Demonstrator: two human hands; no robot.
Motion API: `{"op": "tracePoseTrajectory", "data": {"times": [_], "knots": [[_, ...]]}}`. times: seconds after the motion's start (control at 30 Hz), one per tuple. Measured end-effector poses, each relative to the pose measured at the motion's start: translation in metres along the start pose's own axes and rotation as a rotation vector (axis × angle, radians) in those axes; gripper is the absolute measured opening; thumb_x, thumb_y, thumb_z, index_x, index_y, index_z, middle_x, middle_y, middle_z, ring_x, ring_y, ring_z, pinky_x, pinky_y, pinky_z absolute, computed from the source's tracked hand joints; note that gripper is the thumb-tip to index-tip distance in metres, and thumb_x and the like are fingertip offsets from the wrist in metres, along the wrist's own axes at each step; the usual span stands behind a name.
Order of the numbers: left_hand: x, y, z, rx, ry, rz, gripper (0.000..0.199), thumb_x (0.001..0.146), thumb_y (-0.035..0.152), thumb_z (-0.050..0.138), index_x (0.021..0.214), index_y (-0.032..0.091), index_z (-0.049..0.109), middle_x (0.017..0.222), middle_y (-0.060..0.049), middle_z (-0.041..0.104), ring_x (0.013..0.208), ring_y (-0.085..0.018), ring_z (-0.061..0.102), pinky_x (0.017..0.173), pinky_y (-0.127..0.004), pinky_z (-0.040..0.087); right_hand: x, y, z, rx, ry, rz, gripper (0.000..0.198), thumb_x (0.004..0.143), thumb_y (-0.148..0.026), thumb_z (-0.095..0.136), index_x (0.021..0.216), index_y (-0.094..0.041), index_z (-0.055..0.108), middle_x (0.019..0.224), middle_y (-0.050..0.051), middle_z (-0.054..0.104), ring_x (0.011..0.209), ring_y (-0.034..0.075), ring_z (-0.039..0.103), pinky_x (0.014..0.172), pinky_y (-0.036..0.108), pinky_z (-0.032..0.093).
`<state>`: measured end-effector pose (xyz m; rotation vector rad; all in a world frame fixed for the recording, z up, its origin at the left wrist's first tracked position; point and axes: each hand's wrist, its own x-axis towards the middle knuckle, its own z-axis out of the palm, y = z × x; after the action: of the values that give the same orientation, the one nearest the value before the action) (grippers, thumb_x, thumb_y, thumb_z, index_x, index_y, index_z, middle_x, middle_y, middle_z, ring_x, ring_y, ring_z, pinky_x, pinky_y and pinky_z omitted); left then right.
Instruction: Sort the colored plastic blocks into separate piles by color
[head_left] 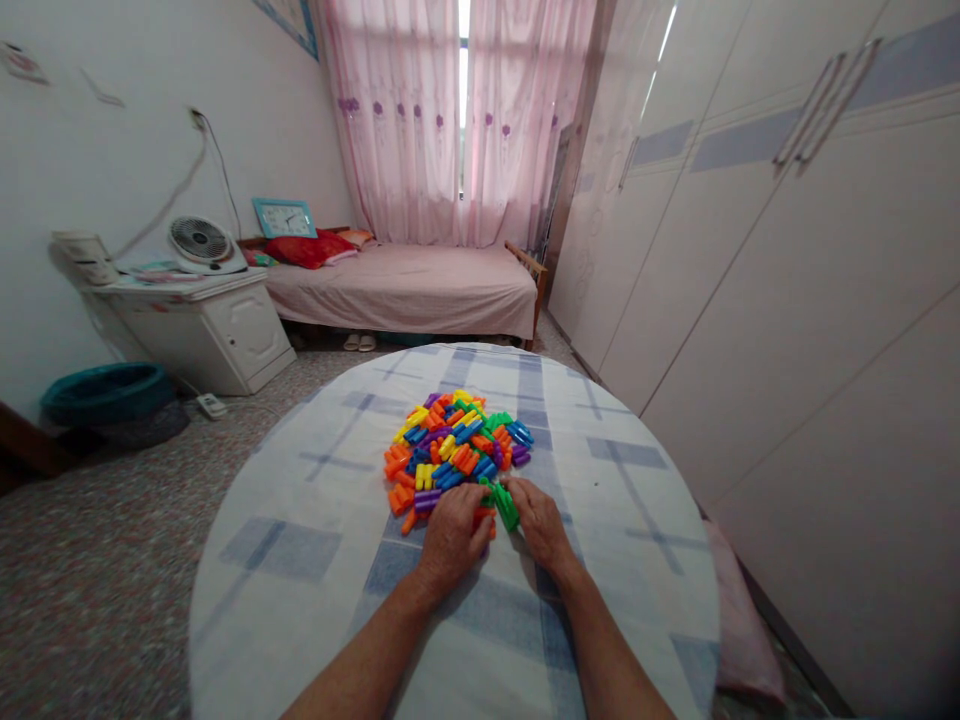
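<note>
A heap of plastic toy building blocks [450,440] in orange, yellow, blue, purple and green lies on the round table [300,610]. At its near edge, my left hand [452,532] has bent fingers, their tips against a small green block [486,492]. Orange pieces show between its thumb and index finger; whether these are touched I cannot tell. My right hand [540,525] pinches a larger green building block [507,508] from the right. The two green pieces meet or nearly meet between my hands. My right fingertips are partly hidden.
A blue-and-white checked cloth covers the table. Beyond stands a bed [420,285] before pink curtains [405,120]. On the left are a white cabinet [247,330] with a fan [201,240], and a teal bin [109,395]. A tall wardrobe [712,260] lines the right side.
</note>
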<state>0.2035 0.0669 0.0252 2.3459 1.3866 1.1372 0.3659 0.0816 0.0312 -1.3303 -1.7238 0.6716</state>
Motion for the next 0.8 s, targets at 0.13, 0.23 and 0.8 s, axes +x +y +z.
{"op": "tracePoseTrajectory", "data": {"times": [0.13,0.23,0.8], "knots": [[-0.0003,-0.0004,-0.0001,-0.003,-0.004,-0.006,0.025,0.081,0.017,0.053,0.106,0.019,0.057,0.101,-0.007,0.064,0.097,-0.023,0.059,0.087,-0.039,0.047,-0.0003,-0.0033,-0.0009,0.005,-0.006,0.019,0.037,0.094,-0.038,0.032,0.100,-0.023,0.066,0.103,0.006,0.069,0.098,0.018,0.062,0.091,0.032,0.044],[0.0002,-0.0004,-0.0003,0.002,-0.012,-0.004,0.024,0.082,0.018,0.053,0.105,0.019,0.057,0.101,-0.007,0.064,0.097,-0.023,0.058,0.087,-0.039,0.047,-0.0005,-0.0053,-0.0015,0.004,-0.015,0.045,0.037,0.094,-0.039,0.034,0.101,-0.023,0.066,0.103,0.006,0.069,0.097,0.019,0.062,0.090,0.032,0.044],[-0.0012,-0.0014,0.0001,0.018,-0.015,0.010,0.024,0.083,0.020,0.053,0.107,0.018,0.056,0.102,-0.008,0.064,0.097,-0.023,0.058,0.087,-0.039,0.047,-0.0002,-0.0044,-0.0008,0.036,0.003,0.049,0.035,0.092,-0.039,0.039,0.103,-0.021,0.068,0.103,0.006,0.069,0.096,0.018,0.063,0.089,0.029,0.044]]}}
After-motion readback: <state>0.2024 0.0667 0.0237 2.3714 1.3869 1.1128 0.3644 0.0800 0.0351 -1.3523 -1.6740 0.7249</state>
